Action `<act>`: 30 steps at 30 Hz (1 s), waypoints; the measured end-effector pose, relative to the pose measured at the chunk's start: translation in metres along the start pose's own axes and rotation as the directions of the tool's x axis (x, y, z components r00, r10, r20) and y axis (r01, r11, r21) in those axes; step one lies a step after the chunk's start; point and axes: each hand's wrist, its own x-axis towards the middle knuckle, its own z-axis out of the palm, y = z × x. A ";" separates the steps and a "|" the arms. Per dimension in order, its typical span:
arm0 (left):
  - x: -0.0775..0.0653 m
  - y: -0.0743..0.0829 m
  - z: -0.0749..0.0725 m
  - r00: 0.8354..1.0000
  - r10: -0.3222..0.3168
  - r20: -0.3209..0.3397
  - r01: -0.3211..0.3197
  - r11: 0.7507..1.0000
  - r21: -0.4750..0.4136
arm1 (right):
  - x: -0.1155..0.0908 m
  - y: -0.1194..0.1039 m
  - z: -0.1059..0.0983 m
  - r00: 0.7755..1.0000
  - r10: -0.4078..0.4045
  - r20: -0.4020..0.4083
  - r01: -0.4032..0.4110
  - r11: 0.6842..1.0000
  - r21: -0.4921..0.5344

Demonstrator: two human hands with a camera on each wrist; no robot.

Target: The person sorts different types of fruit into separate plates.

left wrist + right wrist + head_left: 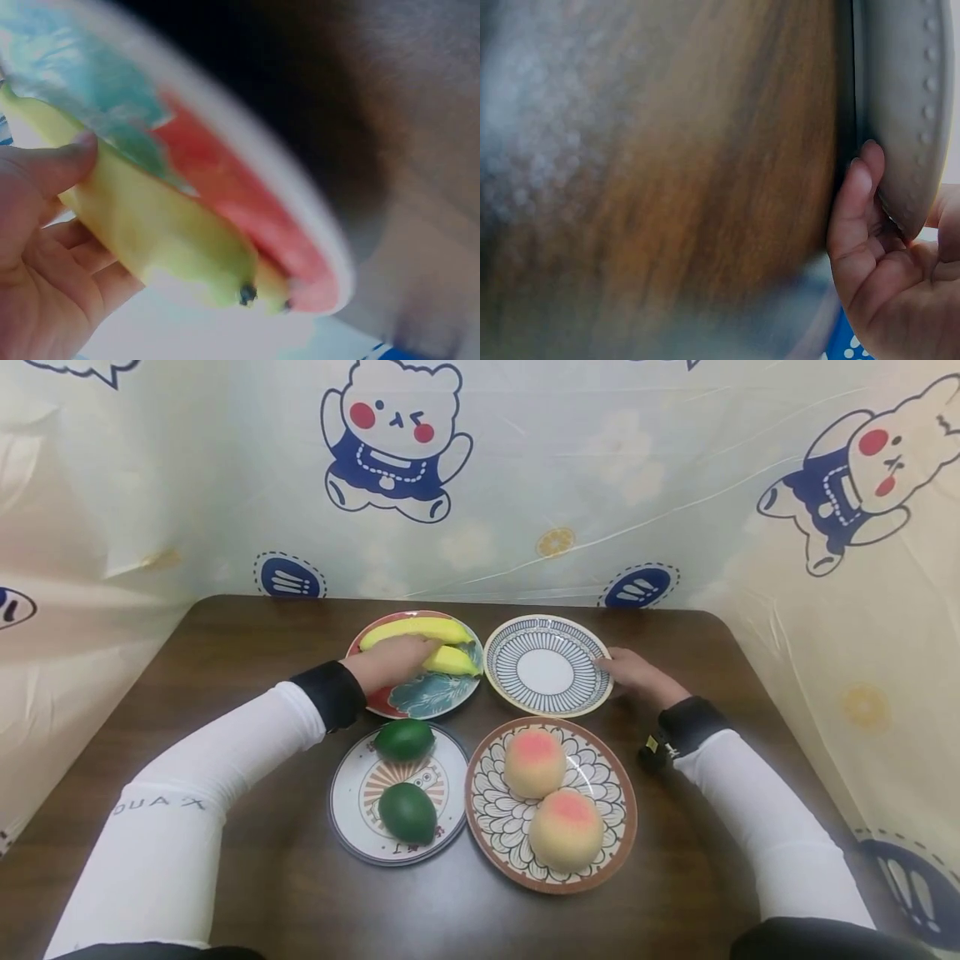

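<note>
Two yellow bananas (420, 628) lie on a red and teal plate (431, 697) at the back of the table. My left hand (393, 662) holds one banana (161, 217), its thumb laid over the top and its fingers curled round the other side. Close behind it, the second banana is mostly hidden in the left wrist view. To the right, a white plate with dark blue radiating lines (546, 670) bears nothing. My right hand (637, 675) grips this plate's right rim, thumb over the edge and curled fingers (851, 217) under it.
Nearer the front, a white plate (348, 810) bears two green mango-like fruits (407, 812). Beside it, a brown-rimmed plate (491, 827) carries two peaches (566, 831). All the plates stand close together on the dark wooden table (285, 877). A patterned curtain (525, 468) hangs behind.
</note>
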 end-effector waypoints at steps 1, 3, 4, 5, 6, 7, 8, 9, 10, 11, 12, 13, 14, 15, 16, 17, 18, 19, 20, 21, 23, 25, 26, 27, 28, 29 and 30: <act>-0.002 0.002 -0.004 1.000 -0.001 0.000 0.001 1.000 -0.005 | 0.000 -0.001 0.000 1.000 -0.001 -0.003 0.001 1.000 0.004; -0.003 0.007 -0.014 1.000 -0.009 -0.021 0.008 1.000 -0.019 | 0.000 -0.003 0.000 1.000 -0.004 -0.010 0.004 1.000 -0.015; -0.003 0.009 -0.020 0.999 -0.005 -0.040 0.004 1.000 -0.026 | 0.000 -0.003 0.001 1.000 -0.007 -0.009 0.007 1.000 -0.025; -0.002 0.012 -0.027 0.998 -0.002 -0.057 0.000 1.000 -0.027 | 0.000 -0.003 0.001 1.000 -0.005 -0.014 0.004 0.999 -0.039; 0.001 0.015 -0.034 0.997 0.003 -0.078 -0.005 1.000 -0.026 | -0.001 -0.003 0.001 1.000 -0.005 -0.012 0.005 0.999 -0.047; 0.004 0.019 -0.040 0.995 0.013 -0.100 -0.014 1.000 -0.014 | -0.001 -0.003 0.002 1.000 -0.004 -0.011 0.003 0.999 -0.053; 0.008 0.022 -0.046 0.993 0.016 -0.121 -0.017 1.000 -0.007 | -0.001 -0.003 0.002 1.000 -0.003 -0.007 0.002 0.998 -0.062; 0.013 0.026 -0.052 0.990 0.019 -0.137 -0.019 1.000 0.002 | -0.002 -0.003 0.003 1.000 -0.002 -0.004 0.002 0.998 -0.057; 0.019 0.030 -0.058 0.989 0.023 -0.148 -0.023 1.000 0.000 | -0.002 -0.002 0.003 1.000 -0.004 -0.002 0.004 0.998 -0.055; 0.026 0.034 -0.063 0.988 0.022 -0.156 -0.023 1.000 0.000 | -0.003 -0.002 0.004 1.000 -0.003 -0.004 0.003 0.999 -0.050; 0.034 0.039 -0.067 0.985 0.030 -0.168 -0.030 1.000 0.002 | -0.003 -0.002 0.004 1.000 -0.004 -0.006 0.004 0.999 -0.044; 0.041 0.044 -0.071 0.984 0.036 -0.176 -0.036 0.999 0.003 | -0.003 -0.002 0.004 1.000 -0.002 -0.011 0.001 0.999 -0.040; 0.049 0.049 -0.074 0.982 0.040 -0.183 -0.041 0.999 0.001 | -0.003 -0.002 0.004 1.000 -0.004 -0.015 0.003 0.999 -0.038; 0.058 0.054 -0.076 0.981 0.046 -0.190 -0.047 0.999 0.002 | -0.003 -0.003 0.005 1.000 -0.006 -0.016 0.006 0.999 -0.037; 0.066 0.059 -0.077 0.979 0.056 -0.197 -0.056 0.998 0.003 | -0.003 -0.003 0.005 1.000 -0.007 -0.019 0.006 0.999 -0.039; 0.075 0.065 -0.076 0.976 0.071 -0.207 -0.069 0.998 0.013 | -0.003 -0.003 0.005 1.000 -0.008 -0.020 0.007 0.999 -0.039; 0.083 0.070 -0.075 0.973 0.087 -0.214 -0.084 0.996 0.025 | -0.003 -0.002 0.005 1.000 -0.008 -0.019 0.008 0.999 -0.036; 0.091 0.076 -0.073 0.972 0.095 -0.217 -0.091 0.995 0.029 | -0.003 -0.001 0.005 1.000 -0.012 -0.016 0.012 0.999 -0.036; 0.097 0.081 -0.071 0.971 0.101 -0.217 -0.095 0.995 0.036 | -0.003 -0.001 0.005 1.000 -0.016 -0.014 0.016 0.999 -0.037; 0.103 0.086 -0.067 0.971 0.105 -0.214 -0.099 0.994 0.039 | -0.003 -0.001 0.004 1.000 -0.019 -0.011 0.019 0.999 -0.036; 0.111 0.096 -0.060 0.976 0.101 -0.195 -0.095 0.995 0.037 | -0.004 0.001 0.004 1.000 -0.029 -0.011 0.028 0.999 -0.035; 0.117 0.102 -0.050 0.985 0.072 -0.159 -0.069 0.997 0.028 | -0.004 0.001 0.005 0.999 -0.038 -0.011 0.037 0.999 -0.035; 0.119 0.104 -0.044 0.989 0.055 -0.137 -0.053 0.998 0.019 | -0.004 0.002 0.005 0.999 -0.040 -0.015 0.039 0.999 -0.036; 0.121 0.106 -0.039 0.993 0.039 -0.115 -0.038 0.999 0.014 | -0.004 0.002 0.006 0.999 -0.046 -0.018 0.045 0.998 -0.032; 0.122 0.107 -0.034 0.995 0.024 -0.094 -0.024 1.000 0.010 | -0.003 0.002 0.006 0.999 -0.050 -0.022 0.049 0.998 -0.030; 0.124 0.108 -0.028 0.997 0.012 -0.076 -0.011 1.000 0.012 | -0.003 0.002 0.006 0.998 -0.055 -0.022 0.055 0.998 -0.028; 0.126 0.108 -0.023 0.998 0.003 -0.060 -0.002 1.000 0.015 | -0.003 0.002 0.006 0.998 -0.055 -0.026 0.054 0.998 -0.026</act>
